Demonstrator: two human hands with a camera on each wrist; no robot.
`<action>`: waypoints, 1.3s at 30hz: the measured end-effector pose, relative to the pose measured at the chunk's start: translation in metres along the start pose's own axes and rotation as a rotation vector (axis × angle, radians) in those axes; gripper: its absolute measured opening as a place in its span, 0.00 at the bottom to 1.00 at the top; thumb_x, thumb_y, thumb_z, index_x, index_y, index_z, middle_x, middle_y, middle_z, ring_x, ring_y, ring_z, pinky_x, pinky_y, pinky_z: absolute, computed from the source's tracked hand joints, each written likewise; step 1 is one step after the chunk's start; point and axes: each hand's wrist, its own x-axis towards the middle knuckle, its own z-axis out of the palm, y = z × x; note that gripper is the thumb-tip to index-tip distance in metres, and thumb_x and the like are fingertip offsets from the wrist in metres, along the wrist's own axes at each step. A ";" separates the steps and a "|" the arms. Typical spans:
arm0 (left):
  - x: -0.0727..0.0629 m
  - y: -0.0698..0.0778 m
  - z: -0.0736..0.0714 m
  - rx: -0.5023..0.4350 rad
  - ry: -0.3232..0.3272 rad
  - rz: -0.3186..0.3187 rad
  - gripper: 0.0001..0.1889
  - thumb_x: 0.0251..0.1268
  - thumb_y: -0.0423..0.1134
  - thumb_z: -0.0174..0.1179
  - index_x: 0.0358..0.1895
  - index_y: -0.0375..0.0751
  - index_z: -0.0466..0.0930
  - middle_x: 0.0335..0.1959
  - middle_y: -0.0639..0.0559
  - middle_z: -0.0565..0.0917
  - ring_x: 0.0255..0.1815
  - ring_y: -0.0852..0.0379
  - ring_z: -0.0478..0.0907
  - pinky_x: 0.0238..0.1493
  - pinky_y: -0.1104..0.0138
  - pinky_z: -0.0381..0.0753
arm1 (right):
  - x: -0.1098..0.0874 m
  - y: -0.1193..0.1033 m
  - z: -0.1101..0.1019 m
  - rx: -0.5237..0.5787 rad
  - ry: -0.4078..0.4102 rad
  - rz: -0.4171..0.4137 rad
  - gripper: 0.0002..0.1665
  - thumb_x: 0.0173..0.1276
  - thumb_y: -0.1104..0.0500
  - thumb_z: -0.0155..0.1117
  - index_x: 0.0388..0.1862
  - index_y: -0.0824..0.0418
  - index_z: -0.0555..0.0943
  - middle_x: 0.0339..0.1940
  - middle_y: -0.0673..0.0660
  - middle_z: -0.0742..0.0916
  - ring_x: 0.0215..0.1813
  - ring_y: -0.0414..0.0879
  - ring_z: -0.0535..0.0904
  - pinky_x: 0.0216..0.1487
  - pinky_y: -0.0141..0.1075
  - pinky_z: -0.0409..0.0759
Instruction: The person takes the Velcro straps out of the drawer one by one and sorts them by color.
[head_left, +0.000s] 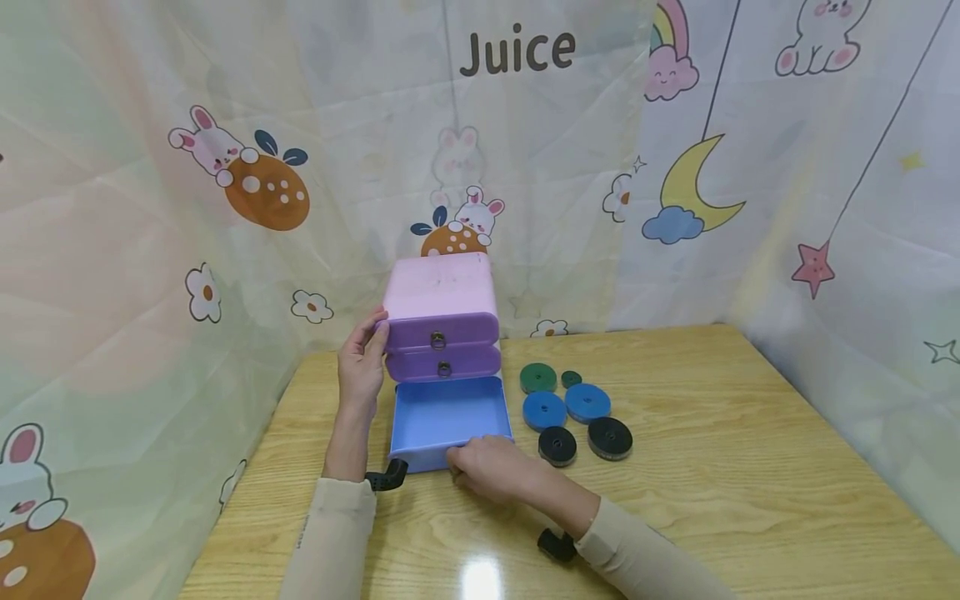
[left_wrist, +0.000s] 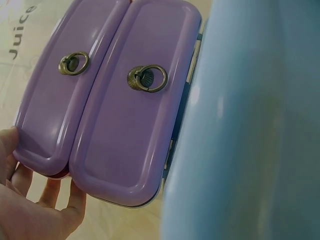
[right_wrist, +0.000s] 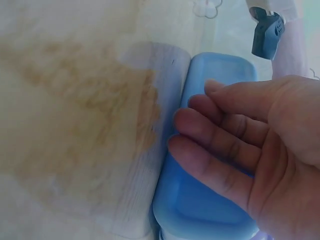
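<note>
A small drawer cabinet with a pink top stands on the table. Its two purple drawers are pushed in and carry brass ring pulls. Below them, the blue drawer is pulled out, with a bare inside. My left hand holds the cabinet's left side, thumb at the upper purple drawer's front edge and fingers along the side. My right hand is at the middle of the blue drawer's front, fingers curled against it in the right wrist view; the fingers hide any pull there.
Right of the cabinet lie several flat round rolls: a large green roll, a small green one, blue ones and black ones. A printed cloth hangs behind the wooden table and along its sides.
</note>
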 end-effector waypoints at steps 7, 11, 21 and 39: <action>0.001 0.000 0.000 -0.010 -0.003 0.009 0.19 0.76 0.52 0.61 0.63 0.52 0.84 0.73 0.62 0.78 0.76 0.58 0.72 0.74 0.54 0.76 | 0.005 0.001 0.000 0.031 -0.020 -0.001 0.11 0.78 0.53 0.64 0.32 0.47 0.80 0.24 0.40 0.79 0.26 0.35 0.71 0.28 0.29 0.72; 0.001 0.001 0.000 -0.005 -0.001 0.004 0.19 0.76 0.52 0.61 0.64 0.53 0.84 0.73 0.62 0.78 0.76 0.58 0.72 0.74 0.54 0.76 | 0.007 0.002 -0.001 0.050 -0.026 -0.004 0.09 0.78 0.53 0.64 0.34 0.48 0.81 0.25 0.40 0.79 0.26 0.35 0.71 0.29 0.29 0.72; 0.000 0.002 0.000 -0.005 0.003 -0.002 0.18 0.77 0.51 0.60 0.63 0.53 0.84 0.73 0.62 0.78 0.76 0.58 0.71 0.75 0.53 0.75 | 0.013 0.010 -0.004 0.100 -0.004 -0.035 0.09 0.78 0.52 0.64 0.34 0.48 0.82 0.25 0.40 0.81 0.27 0.34 0.72 0.31 0.28 0.73; 0.000 0.001 0.000 -0.009 0.000 -0.011 0.18 0.77 0.51 0.61 0.63 0.52 0.84 0.73 0.61 0.77 0.76 0.58 0.72 0.75 0.54 0.75 | 0.024 0.025 -0.005 0.188 0.086 -0.015 0.07 0.80 0.53 0.62 0.41 0.49 0.85 0.31 0.41 0.85 0.31 0.34 0.76 0.35 0.29 0.76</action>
